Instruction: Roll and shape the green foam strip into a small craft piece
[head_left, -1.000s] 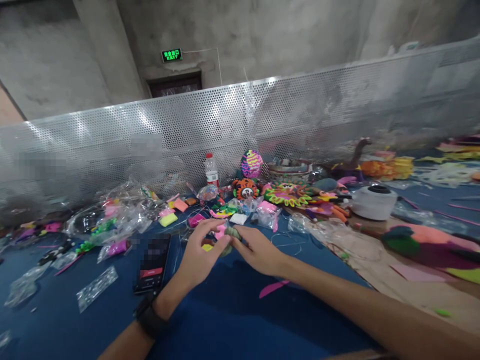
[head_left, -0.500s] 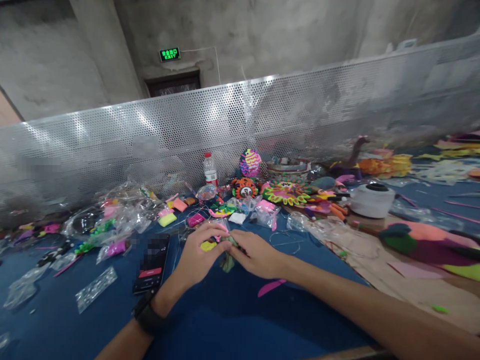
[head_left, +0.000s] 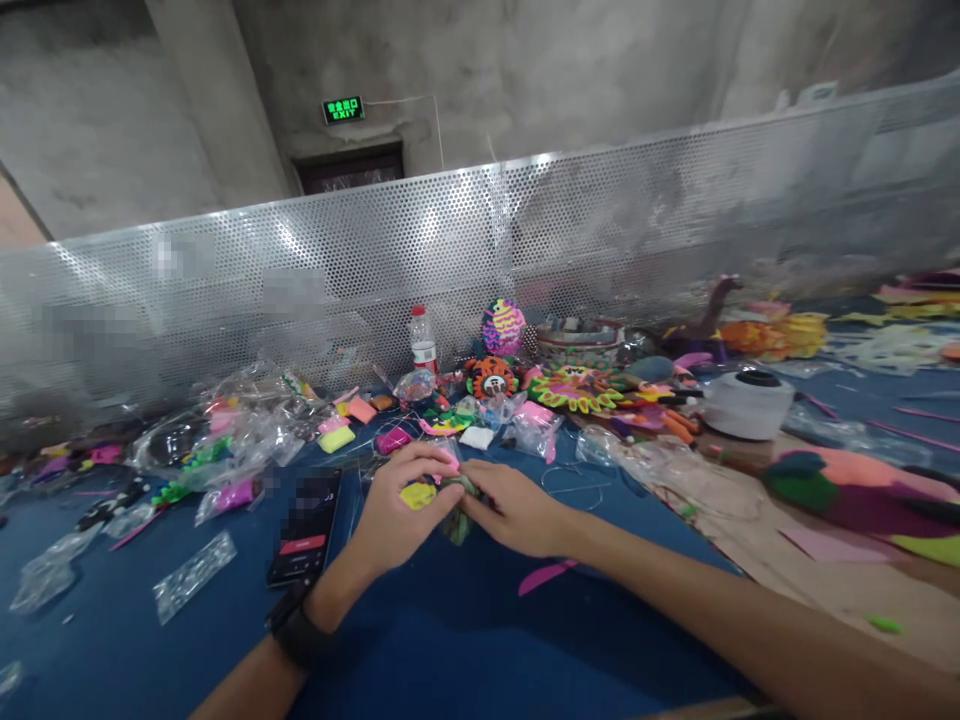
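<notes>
Both hands meet over the blue bench (head_left: 465, 640), fingertips pinched together on a small green clay piece (head_left: 456, 520) held just above the cloth. The left hand (head_left: 397, 515) closes on it from the left, with a yellow clay lump (head_left: 418, 494) resting against its fingers; the right hand (head_left: 517, 508) grips it from the right. A black watch (head_left: 296, 632) sits on the left wrist. Just left lies a smartphone (head_left: 306, 525), its screen blurred. Farther off stand a water bottle (head_left: 423, 342) with a red label, unreadable, a white tape roll (head_left: 748, 402) to the right, and a perforated metal screen (head_left: 525, 250). Above it, a green sign (head_left: 343, 109) reads "EXIT".
</notes>
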